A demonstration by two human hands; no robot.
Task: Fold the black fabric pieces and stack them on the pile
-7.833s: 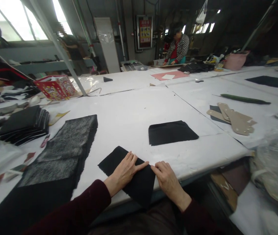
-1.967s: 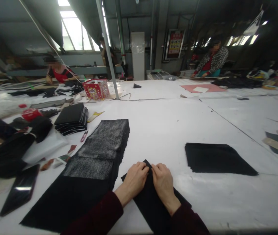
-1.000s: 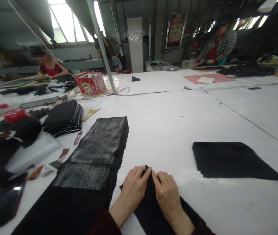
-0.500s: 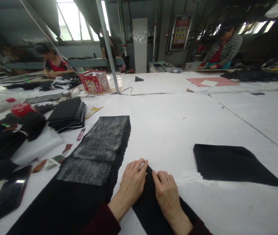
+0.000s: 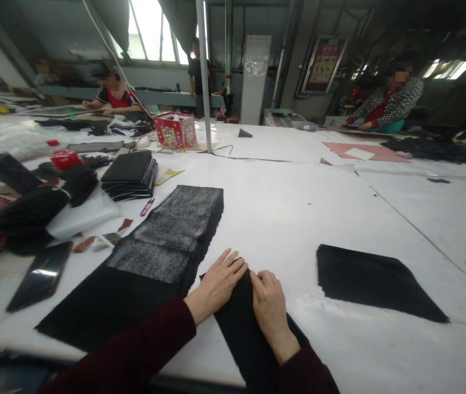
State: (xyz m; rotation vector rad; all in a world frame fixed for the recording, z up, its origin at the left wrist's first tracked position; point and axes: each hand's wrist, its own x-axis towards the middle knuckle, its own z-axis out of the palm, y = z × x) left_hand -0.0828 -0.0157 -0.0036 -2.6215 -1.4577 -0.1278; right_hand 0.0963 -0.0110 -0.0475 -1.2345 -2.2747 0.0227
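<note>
A black fabric piece (image 5: 241,323) lies at the table's front edge beneath both hands. My left hand (image 5: 221,282) rests on its far end, fingers stretched out over the cloth. My right hand (image 5: 269,306) is closed, its curled fingertips pinching the fabric close to the left fingertips. Left of the hands is a tall stack of black fabric pieces (image 5: 175,219), its far part speckled grey on top. Over to the right, a flat pile of black fabric (image 5: 376,282) lies apart from my hands.
On the left are a phone (image 5: 41,276), small pink snips (image 5: 147,207), a folded black stack (image 5: 128,169) and a tied black bundle (image 5: 47,202). A pole (image 5: 205,82) rises behind them beside a red box (image 5: 174,131). Other people work across the white table (image 5: 282,213).
The view has tilted down and turned left, showing the table's front edge. My left hand now lies flatter across the fabric's end; the right still grips close by.
</note>
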